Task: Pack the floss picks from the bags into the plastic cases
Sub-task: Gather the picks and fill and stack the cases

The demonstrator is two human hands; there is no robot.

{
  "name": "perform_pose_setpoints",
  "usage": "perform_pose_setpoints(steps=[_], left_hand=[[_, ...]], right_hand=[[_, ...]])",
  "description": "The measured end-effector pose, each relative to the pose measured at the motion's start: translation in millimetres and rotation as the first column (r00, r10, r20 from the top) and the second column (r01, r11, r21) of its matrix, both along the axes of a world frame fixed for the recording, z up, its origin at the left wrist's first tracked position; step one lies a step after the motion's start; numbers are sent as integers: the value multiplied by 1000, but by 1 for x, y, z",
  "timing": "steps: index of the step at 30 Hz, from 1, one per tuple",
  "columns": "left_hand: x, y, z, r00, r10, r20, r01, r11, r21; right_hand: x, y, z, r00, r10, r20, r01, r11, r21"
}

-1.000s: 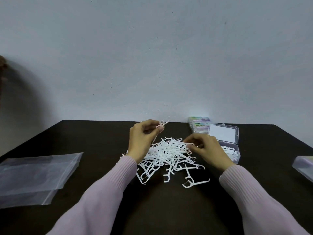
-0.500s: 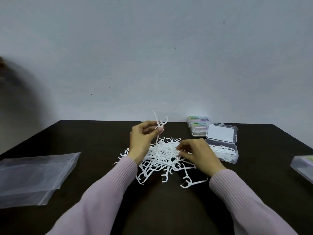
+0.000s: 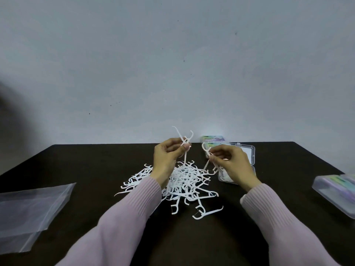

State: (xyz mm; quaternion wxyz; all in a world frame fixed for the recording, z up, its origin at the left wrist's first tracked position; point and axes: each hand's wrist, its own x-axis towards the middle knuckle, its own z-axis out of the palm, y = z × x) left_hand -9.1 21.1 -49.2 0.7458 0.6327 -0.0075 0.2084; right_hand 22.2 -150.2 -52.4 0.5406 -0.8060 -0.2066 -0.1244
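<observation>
Dim, flat indoor light, soft dark shadow on the wall (image 3: 11, 120) at far left, small bright glare at the stacked cases (image 3: 213, 140), case (image 3: 336, 192) at right edge blurred, wide-angle bending of the table (image 3: 96, 160) edges, mild softness overall.

No text, brand, number or sign can be read. The closed cases (image 3: 213, 139) at the far side of the table and the blurred case (image 3: 335, 191) at the right edge carry green and purple labels, their print too small to make out.
</observation>
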Motion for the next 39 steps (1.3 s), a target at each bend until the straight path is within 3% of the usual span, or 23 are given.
perform_pose_setpoints(steps=[10,20,24,33,39], left_hand=[[29,-46,-2,997,-74,-30,73,996,-49],[52,-79,-11,995,-78,-68,77,997,-31],[60,-89,-18,992,-83,-100,83,997,1],[62,-99,-23,991,-110,-80,123,975,183],[59,-100,-22,993,-120,7,105,896,432]], right_hand=[[19,-44,-2,965,-197,-171,243,920,309],[24,-67,-14,858,-434,-275,461,886,40],[24,-69,-12,852,-401,-336,457,883,106],[26,-71,-11,845,-361,-394,497,802,332],[27,-72,-11,842,-387,-376,524,756,394]])
